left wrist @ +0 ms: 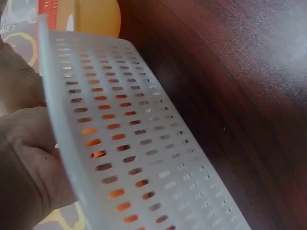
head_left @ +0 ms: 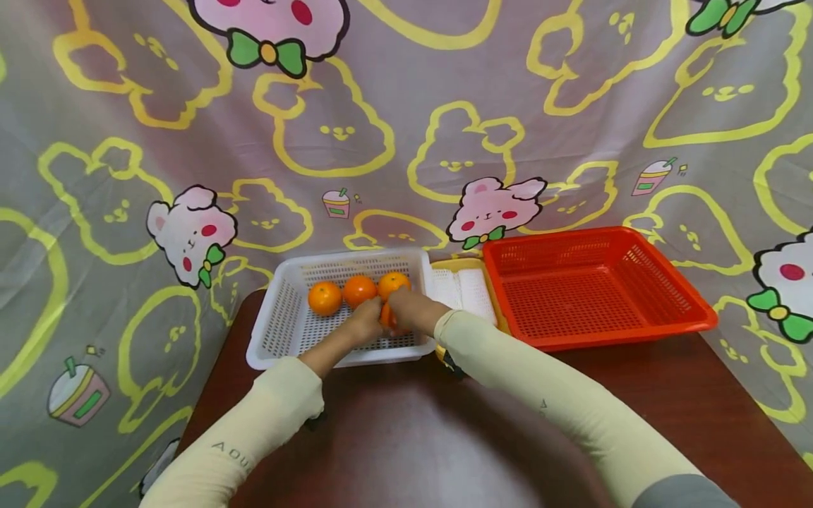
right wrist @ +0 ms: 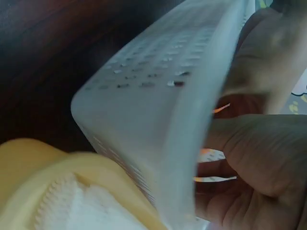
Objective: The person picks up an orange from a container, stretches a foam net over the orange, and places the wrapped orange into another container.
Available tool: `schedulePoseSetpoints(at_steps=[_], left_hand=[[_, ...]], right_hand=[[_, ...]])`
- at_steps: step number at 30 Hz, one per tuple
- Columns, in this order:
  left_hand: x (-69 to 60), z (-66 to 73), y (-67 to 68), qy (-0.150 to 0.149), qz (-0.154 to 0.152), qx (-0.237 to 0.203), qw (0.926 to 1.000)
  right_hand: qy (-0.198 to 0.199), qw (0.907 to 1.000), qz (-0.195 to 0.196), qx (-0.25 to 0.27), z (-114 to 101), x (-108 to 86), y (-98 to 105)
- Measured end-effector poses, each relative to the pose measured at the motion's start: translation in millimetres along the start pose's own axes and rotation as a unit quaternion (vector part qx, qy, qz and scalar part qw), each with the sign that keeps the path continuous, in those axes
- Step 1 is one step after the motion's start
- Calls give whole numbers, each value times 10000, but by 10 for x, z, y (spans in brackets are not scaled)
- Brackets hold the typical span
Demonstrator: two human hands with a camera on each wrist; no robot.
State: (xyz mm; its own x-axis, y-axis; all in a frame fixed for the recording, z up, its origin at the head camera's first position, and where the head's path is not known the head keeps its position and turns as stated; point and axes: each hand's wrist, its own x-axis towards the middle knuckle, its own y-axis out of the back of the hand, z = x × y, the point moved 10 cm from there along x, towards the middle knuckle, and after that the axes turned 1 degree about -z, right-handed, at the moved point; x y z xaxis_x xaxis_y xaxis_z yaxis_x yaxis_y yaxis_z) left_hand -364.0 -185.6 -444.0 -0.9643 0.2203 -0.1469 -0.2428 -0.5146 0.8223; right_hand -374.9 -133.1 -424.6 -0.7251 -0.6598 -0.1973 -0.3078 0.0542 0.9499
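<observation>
A white perforated basket (head_left: 267,331) stands on the table with several oranges in it. Three oranges, a left one (head_left: 324,298), a middle one (head_left: 359,291) and a right one (head_left: 394,283), sit in a row at the back. Over the basket's front right part, my left hand (head_left: 363,324) and right hand (head_left: 409,312) close in on another orange (head_left: 387,317) from either side, fingers curled at it. Most of that orange is hidden by the hands. In both wrist views the basket wall covers the fingertips, and orange shows through its slots.
Right of the white basket lies a yellow tray (head_left: 452,264) holding white mesh pieces (head_left: 473,296). Farther right is a red perforated basket (head_left: 571,289). A patterned cloth (head_left: 406,127) hangs behind the brown table (head_left: 394,437).
</observation>
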Motion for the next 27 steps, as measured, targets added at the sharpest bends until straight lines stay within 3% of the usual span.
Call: schedulePoseSetpoints(at_steps=[8, 12, 18, 23, 27], left_hand=[[14, -100, -71, 163, 231, -104, 9995], [24, -132, -58, 106, 418, -188, 9989], [14, -154, 71, -74, 796, -605, 9950], [0, -87, 206, -34, 695, -776, 9946], [4, 68, 334, -253, 642, -742, 9949]], right_hand=[[7, 9993, 263, 255, 14, -23, -56], [41, 9987, 381, 323, 12, -31, -37], [287, 9977, 601, 118, -21, -5, 36], [379, 9944, 927, 344, 46, -16, 218], [376, 9886, 1188, 841, 169, -99, 395]])
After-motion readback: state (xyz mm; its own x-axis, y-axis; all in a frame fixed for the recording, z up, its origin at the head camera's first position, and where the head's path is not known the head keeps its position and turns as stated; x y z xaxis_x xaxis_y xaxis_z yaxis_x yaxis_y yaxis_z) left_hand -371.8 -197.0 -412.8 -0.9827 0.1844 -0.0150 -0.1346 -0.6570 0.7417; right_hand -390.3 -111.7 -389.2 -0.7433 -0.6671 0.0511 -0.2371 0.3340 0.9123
